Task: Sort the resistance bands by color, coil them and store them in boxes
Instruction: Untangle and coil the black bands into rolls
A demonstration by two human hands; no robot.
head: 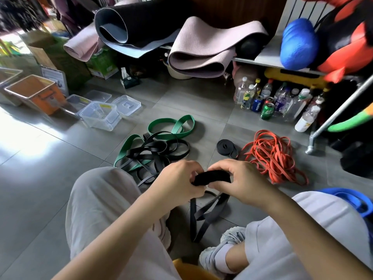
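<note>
- Head view: both hands meet over the grey tiled floor point(60, 158), between the person's two knees.
- One black flat rubber band point(212, 176), partly wound into a thick roll, sits between the hands. Its loose end point(203, 216) hangs down to the floor in long folds.
- Left grip point(179, 179): fingers curled tight, pinching the roll's left end.
- Right grip point(240, 183): fingers and thumb wrapped over the roll's right end.
- One small, fully coiled black band point(226, 147) lies on the floor beyond the hands, just beside one heap of thin orange bands point(274, 156); its strands are too tangled to count.
- One tangle of loose black bands point(159, 148) overlaps wide green bands point(175, 126). At least two green ones show; the exact count cannot be told.
- One blue band point(351, 200) lies by the right knee.
- Two clear plastic boxes stand open at the left, the near one point(101, 118) touching the far one point(77, 102), with two clear lids point(126, 105) point(98, 96) behind them.
- Three drink cans, blue point(257, 105), red point(269, 100) and green point(266, 112), stand among plastic bottles point(241, 91) under the shelf.
</note>
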